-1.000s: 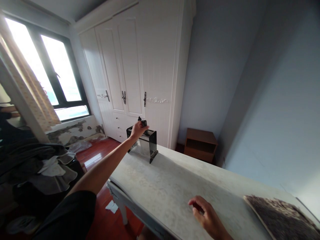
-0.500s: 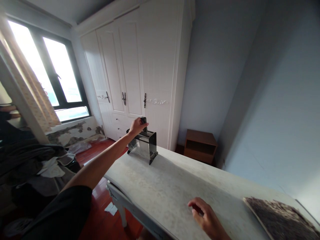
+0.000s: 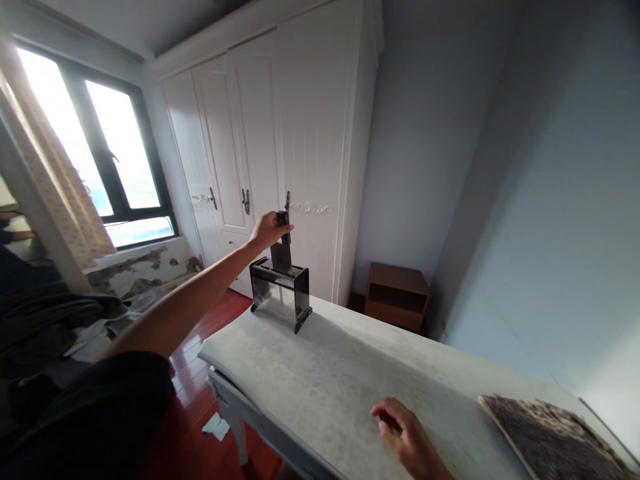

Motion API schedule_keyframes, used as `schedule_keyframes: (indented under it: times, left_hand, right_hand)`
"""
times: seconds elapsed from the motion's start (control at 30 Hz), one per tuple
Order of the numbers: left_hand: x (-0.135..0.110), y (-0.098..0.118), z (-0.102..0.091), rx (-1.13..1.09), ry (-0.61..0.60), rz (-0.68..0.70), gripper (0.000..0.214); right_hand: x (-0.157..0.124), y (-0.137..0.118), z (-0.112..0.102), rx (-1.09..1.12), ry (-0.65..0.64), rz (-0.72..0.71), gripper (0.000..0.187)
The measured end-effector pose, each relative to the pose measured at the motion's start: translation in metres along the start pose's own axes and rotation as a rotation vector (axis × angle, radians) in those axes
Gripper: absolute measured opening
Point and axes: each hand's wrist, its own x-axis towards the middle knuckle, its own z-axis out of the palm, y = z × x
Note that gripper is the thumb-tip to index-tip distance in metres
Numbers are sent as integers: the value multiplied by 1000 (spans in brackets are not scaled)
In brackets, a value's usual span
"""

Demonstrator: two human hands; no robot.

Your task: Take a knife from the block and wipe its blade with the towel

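A black knife holder with a clear front (image 3: 280, 293) stands at the far end of the pale table (image 3: 320, 380). My left hand (image 3: 267, 230) is stretched out above it, fingers closed round the black handle of a knife (image 3: 281, 248). The knife is partly raised, its dark blade showing above the holder's top. My right hand (image 3: 407, 437) rests on the table near the front edge, fingers curled loosely down, nothing visible in it.
A dark speckled board (image 3: 545, 433) lies at the table's right end. A white wardrobe (image 3: 270, 147) stands behind the holder, a small wooden nightstand (image 3: 397, 297) beside it. Clothes are piled at the left (image 3: 50, 320) under the window. Red wood floor lies below.
My left hand has risen, drawing the knife upward out of the holder. The right hand has stayed where it was.
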Motion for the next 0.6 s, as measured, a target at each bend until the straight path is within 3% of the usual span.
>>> schedule_keyframes:
  times: [0.2, 0.37, 0.47, 0.6]
  left_hand:
    - [15, 63, -13, 44, 58, 76, 29]
    - [-3, 112, -11, 19, 25, 153, 27]
    - [-22, 128, 1, -18, -53, 125, 28]
    - [-51, 131, 21, -154, -203, -33, 31]
  right_hand:
    - [-1, 1, 2, -8, 11, -22, 14]
    - [0, 3, 2, -25, 14, -24, 15]
    - [0, 1, 1, -27, 10, -15, 15]
    - [-1, -8, -3, -41, 30, -16, 15]
